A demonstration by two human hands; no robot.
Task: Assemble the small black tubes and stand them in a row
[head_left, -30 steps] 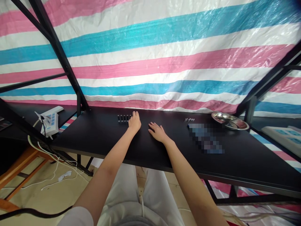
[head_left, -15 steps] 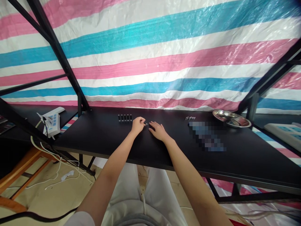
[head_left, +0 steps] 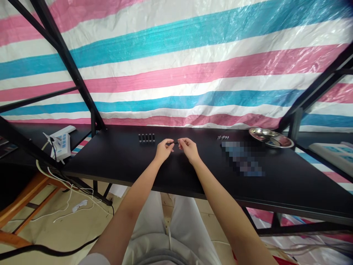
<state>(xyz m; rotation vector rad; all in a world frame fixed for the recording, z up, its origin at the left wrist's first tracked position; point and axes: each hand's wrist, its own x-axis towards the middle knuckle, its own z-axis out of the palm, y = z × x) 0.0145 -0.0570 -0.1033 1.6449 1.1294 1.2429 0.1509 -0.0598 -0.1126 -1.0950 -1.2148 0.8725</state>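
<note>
In front of me over the black table point(head_left: 121, 158), my left hand point(head_left: 164, 149) pinches one end of a small dark tube-like piece point(head_left: 175, 142). My right hand point(head_left: 189, 149) has its thumb and fingertips closed on the other end. Fingers hide much of the piece, so its exact kind is unclear. To the left of my left hand, several short black cylinders with silvery ends point(head_left: 146, 138) stand in a row. Off to the right lie several small shiny metal-looking bits point(head_left: 223, 138), too small to name.
A round shiny metal dish point(head_left: 271, 138) sits at the back right. A blurred-out object point(head_left: 242, 160) lies in front of it. Black metal frame posts point(head_left: 74, 70) rise at both sides, with a striped plastic sheet point(head_left: 179, 81) behind. White cables point(head_left: 68, 184) hang at the left.
My right hand has gone from lying spread on the table to pinching the piece. My left hand has turned a little, and the dark piece now spans between both hands.
</note>
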